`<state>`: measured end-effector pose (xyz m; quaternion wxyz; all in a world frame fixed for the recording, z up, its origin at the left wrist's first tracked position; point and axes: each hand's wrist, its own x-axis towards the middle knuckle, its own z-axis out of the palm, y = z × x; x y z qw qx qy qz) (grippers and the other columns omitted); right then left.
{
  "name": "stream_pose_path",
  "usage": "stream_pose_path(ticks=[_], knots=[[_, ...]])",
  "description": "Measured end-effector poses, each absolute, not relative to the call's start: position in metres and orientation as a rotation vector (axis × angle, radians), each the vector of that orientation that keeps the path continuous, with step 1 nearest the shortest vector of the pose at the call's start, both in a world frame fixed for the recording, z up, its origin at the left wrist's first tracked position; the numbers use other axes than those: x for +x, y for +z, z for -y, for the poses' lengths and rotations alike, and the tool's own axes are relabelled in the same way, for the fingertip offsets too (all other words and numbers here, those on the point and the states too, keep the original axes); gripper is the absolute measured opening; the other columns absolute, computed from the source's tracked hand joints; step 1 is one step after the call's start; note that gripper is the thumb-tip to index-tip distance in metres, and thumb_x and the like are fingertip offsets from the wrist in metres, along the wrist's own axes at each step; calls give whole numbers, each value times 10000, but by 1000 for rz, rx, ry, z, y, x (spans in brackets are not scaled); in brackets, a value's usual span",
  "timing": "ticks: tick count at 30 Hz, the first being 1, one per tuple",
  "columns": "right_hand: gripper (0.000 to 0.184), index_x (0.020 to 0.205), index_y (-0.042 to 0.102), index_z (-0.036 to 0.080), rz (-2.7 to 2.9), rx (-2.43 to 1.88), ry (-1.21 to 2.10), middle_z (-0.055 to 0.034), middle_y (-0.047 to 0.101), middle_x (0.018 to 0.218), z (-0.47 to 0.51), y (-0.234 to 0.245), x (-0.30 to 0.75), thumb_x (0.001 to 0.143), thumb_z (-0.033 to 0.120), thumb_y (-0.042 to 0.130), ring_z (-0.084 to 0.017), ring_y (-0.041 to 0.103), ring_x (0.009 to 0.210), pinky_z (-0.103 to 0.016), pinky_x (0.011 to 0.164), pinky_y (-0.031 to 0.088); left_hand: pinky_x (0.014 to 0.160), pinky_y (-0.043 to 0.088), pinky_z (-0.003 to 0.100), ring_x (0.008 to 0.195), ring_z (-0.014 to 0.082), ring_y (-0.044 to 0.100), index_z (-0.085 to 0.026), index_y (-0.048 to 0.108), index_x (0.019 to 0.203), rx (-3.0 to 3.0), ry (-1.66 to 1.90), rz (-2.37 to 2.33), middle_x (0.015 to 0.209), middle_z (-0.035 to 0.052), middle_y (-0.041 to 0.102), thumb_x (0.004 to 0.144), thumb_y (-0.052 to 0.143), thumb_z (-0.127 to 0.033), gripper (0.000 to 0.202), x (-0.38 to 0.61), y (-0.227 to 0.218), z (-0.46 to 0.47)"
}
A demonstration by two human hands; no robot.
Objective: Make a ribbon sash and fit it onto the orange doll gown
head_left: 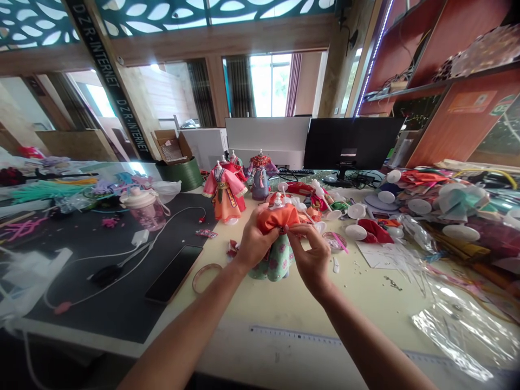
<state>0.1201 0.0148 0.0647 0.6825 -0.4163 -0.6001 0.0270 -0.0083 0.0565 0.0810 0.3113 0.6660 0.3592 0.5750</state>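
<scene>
A small dress form in doll clothes stands upright on the table in front of me, with an orange top (278,218) and a green flowered skirt (276,261). My left hand (257,238) is closed around the left side of the orange top, its thumb pressed near the waist. My right hand (311,252) pinches at the front of the waist, thumb and forefinger together on the edge of the orange cloth. What exactly lies between the right fingertips is too small to tell. The fingers behind the top are hidden.
Several dressed doll forms (226,189) stand behind. A roll of tape (206,278), a phone (174,273) and a pink bottle (144,208) are to the left. White round stands and cloth pile up at right, near a clear plastic bag (463,325). A ruler (296,336) lies in front.
</scene>
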Motion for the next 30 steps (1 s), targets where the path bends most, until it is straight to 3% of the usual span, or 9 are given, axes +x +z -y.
stream_pose_path(ticks=[19, 30], knots=[[196, 923, 663, 241, 1488, -873, -160, -49, 709, 880, -12, 62, 120, 832, 118, 540, -200, 646, 834, -389, 756, 512, 1023, 415, 419, 1168, 251, 523, -250, 495, 1228, 1753, 1602, -969, 1249, 71, 559, 752, 700, -281, 519, -3, 76, -51], [330, 1109, 638, 250, 1510, -859, -72, -87, 631, 1048, -14, 48, 119, 883, 100, 451, -209, 601, 973, -399, 823, 508, 998, 442, 405, 1142, 245, 550, -270, 494, 1243, 1755, 1627, -1004, 1214, 51, 586, 763, 690, -285, 518, -2, 67, -50]])
